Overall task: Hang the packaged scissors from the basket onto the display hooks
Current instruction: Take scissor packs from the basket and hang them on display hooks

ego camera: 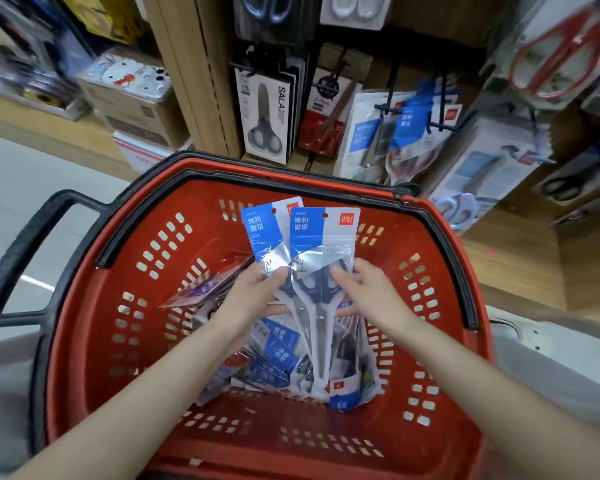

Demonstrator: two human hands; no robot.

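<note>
we are at the picking step. our left hand (253,292) and right hand (364,289) both grasp two scissors packs (323,244), thumbs on the front, and hold them upright above the red basket (430,237). other packs (278,344) lie on its bottom. next, we think, we must lift the pair far and right to the black hook (383,107), where hanging blue packs (409,123) match, and thread each top hole onto it.

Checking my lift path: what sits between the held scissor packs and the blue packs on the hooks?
Head view: only the basket's far rim and its black handle.
</note>
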